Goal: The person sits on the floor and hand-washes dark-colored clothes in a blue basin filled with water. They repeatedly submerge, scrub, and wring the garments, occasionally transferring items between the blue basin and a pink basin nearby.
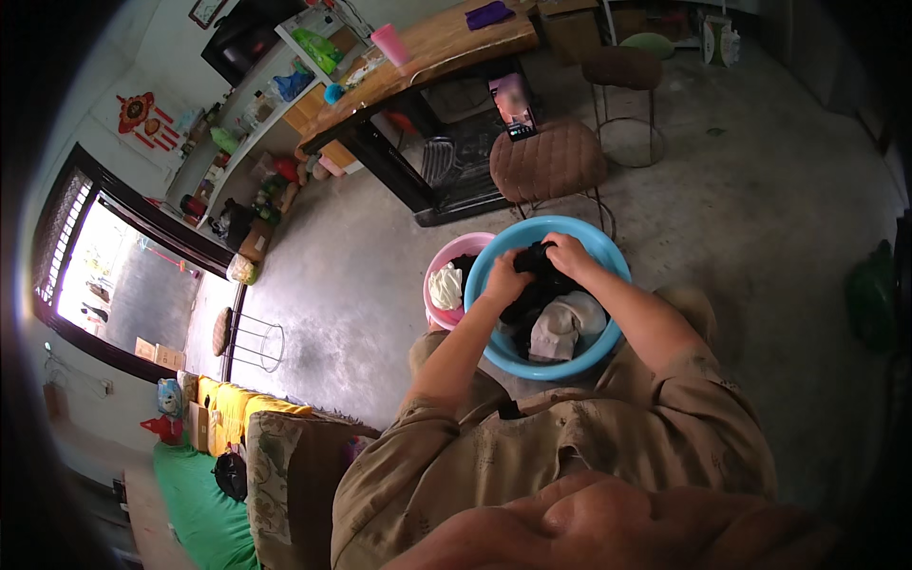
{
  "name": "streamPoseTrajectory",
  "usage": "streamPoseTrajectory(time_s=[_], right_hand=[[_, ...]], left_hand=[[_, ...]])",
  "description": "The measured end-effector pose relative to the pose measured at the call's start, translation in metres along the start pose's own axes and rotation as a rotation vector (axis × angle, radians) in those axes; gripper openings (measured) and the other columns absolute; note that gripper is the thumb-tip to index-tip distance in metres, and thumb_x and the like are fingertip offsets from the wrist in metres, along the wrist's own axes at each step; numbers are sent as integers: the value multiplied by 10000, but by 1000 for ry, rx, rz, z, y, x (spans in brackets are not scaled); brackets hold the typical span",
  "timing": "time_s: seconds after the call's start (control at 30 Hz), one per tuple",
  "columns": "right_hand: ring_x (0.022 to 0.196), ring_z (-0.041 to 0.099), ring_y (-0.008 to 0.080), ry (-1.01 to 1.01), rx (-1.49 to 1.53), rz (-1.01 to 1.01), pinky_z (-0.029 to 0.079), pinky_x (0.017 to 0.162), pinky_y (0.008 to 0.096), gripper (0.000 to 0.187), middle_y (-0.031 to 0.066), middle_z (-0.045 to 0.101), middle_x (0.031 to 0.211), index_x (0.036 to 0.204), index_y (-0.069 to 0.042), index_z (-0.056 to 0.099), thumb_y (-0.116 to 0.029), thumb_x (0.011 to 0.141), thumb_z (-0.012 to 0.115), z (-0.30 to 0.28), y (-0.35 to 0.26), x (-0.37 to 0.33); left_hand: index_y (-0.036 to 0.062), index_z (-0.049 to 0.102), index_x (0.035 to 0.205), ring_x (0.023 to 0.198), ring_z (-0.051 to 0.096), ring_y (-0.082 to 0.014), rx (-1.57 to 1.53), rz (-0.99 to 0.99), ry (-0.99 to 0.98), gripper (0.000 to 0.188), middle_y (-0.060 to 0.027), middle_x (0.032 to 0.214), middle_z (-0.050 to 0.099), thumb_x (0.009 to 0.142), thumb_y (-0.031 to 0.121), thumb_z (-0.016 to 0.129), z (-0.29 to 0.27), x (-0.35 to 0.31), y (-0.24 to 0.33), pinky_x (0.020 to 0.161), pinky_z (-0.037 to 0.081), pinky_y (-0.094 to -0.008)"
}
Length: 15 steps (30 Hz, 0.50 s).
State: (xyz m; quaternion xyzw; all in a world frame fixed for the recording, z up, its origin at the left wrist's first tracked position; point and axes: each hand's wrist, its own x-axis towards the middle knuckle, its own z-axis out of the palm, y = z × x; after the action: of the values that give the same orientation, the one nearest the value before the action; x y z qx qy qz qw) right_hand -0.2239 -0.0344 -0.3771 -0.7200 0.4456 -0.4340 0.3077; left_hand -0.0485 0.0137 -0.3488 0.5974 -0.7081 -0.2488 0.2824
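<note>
A round blue basin (608, 249) sits between my knees with laundry in it. Both hands are over it, gripping a dark, nearly black garment (538, 270). My left hand (506, 275) is closed on its left side, and my right hand (567, 255) grasps it at the far right. Nearer me in the same basin lies a crumpled light grey cloth (568, 326), which neither hand touches. Against the basin's left side stands a pink basin (439, 258), holding a white cloth (446, 286) and some dark cloth.
Just beyond the basins stands a brown padded stool (548, 161) with a phone (513, 104) propped up on it. Farther back are a second stool (622, 71) and a wooden table (427, 66). A patterned sofa (285, 475) is at the lower left; a doorway opens at far left.
</note>
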Motion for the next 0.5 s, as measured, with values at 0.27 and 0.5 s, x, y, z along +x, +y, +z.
streamPoseTrajectory(time_s=[0.27, 0.5], right_hand=[[888, 539, 363, 9, -49, -202, 423, 845, 427, 285, 170, 603, 907, 939, -82, 632, -21, 727, 452, -8, -42, -27], [1058, 434, 410, -342, -536, -98, 413, 907, 472, 586, 184, 428, 1243, 1336, -198, 390, -95, 775, 524, 19, 7, -59]], left_hand=[[31, 551, 1103, 1081, 430, -422, 205, 122, 238, 426, -227, 1164, 426, 689, 97, 631, -1, -41, 1, 919, 389, -464], [59, 513, 1196, 1083, 435, -442, 274, -27, -110, 505, -260, 1210, 416, 728, 224, 605, 36, -23, -30, 931, 381, -486]])
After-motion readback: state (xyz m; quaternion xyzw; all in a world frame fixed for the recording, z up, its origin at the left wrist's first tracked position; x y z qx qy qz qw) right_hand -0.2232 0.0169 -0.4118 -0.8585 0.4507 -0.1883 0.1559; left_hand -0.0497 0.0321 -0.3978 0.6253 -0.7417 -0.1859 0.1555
